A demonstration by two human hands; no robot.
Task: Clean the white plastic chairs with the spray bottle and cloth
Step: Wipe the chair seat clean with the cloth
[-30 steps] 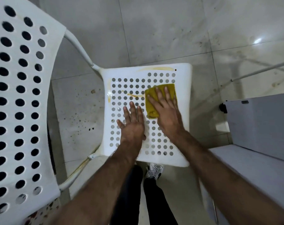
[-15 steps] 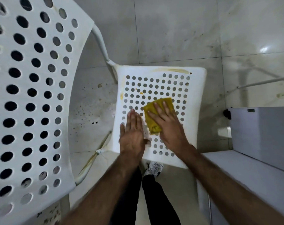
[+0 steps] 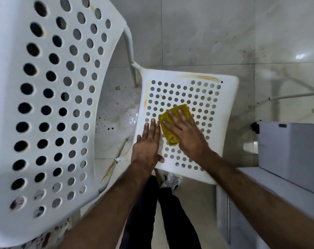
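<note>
The yellow cloth (image 3: pixel 172 126) lies folded flat on the perforated seat (image 3: pixel 222 108) of the white plastic chair, near the seat's middle and toward its left half. It appears soft, thin and pliable, and probably damp; judged so, it will bunch or slide unless held down over a broad area, so a flat palm serves better than a pinch at a corner. The right hand (image 3: pixel 186 133) rests on it with fingers straight and spread wide, pressing the cloth to the plastic rather than curling round it. The left hand (image 3: pixel 149 144) lies flat on the bare seat just beside the cloth, fingers straight and close together, thumb out toward the front edge, holding nothing; it seems to steady the chair. The seat looks stiff, smooth and light, likely slippery when wet, and the holes may catch the cloth's edge. Yellowish-brown streaks remain along the far rim (image 3: pixel 199 77) and down the left border (image 3: pixel 145 103), so the wiping is judged incomplete. The chair's backrest (image 3: pixel 50 108), also perforated, fills the left of the view, with brownish marks at some holes. Wet spots and dark specks lie on the tiled floor (image 3: pixel 116 112) between backrest and seat. A grey box (image 3: pixel 289 151) stands at right. The spray bottle is not in view.
</note>
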